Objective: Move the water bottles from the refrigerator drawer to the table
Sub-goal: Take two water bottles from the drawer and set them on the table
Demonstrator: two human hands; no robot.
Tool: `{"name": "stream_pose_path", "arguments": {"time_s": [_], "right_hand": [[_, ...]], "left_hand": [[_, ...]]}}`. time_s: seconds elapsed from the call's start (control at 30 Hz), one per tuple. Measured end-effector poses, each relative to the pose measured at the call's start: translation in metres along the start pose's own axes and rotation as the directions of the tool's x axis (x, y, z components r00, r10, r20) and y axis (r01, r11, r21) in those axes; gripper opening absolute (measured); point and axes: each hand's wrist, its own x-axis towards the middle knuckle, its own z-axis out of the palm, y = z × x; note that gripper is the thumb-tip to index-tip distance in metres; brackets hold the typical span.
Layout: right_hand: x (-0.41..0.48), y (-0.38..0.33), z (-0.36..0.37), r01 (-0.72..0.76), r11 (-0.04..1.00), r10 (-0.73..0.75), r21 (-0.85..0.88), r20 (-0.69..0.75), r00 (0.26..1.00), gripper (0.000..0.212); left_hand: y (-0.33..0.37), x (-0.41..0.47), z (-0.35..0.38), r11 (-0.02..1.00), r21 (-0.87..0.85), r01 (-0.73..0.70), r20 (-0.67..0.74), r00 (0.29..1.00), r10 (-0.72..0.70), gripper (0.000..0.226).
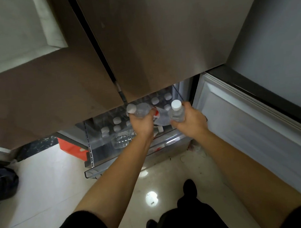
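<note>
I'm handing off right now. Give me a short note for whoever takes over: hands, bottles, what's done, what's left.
Left hand: closed on a water bottle, white cap pointing left, held over the drawer.
Right hand: closed on a second bottle, upright, cap up.
Refrigerator drawer: pulled open, with many capped bottles standing inside and one lying on its side near the front.
Done: two bottles picked up.
Left: carry these two to the table, which is out of view, then come back for the rest.
</note>
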Motion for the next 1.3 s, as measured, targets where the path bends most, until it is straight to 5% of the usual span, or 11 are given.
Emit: {"name": "stream_pose_path", "arguments": {"time_s": [0.23,0.4,0.53,0.7,0.97,1.3], "right_hand": [[-0.061,-0.054,-0.012,0.176,0.976,-0.154,0.126,-0.166,0.974,0.079],[-0.114,-0.089,-0.012,0.291,0.948,-0.248,0.126,-0.275,0.929,0.079],[-0.149,-0.123,-0.008,0.449,0.880,-0.374,0.156,-0.356,0.856,0.077],[-0.175,-0.176,0.006,0.628,0.745,-0.572,0.224,-0.268,0.775,0.078],[-0.276,-0.242,0.056,0.735,0.475,-0.801,0.484,-0.108,0.589,0.079],[-0.540,-0.309,0.118,0.717,0.165,-0.978,0.677,0.017,0.209,0.081]], "left_hand": [[0.027,-0.039,-0.072,0.963,0.025,-0.268,-0.008,0.963,0.268,0.061],[0.037,-0.084,-0.124,0.936,-0.064,-0.345,-0.181,0.927,0.329,0.058],[0.059,-0.113,-0.179,0.870,-0.029,-0.492,-0.282,0.839,0.465,0.071],[0.089,-0.161,-0.264,0.794,0.176,-0.582,-0.397,0.696,0.598,0.080],[0.075,-0.307,-0.389,0.735,0.545,-0.404,-0.675,0.309,0.670,0.068],[0.018,-0.534,-0.564,0.739,0.669,-0.078,-0.742,-0.002,0.671,0.077]]}}
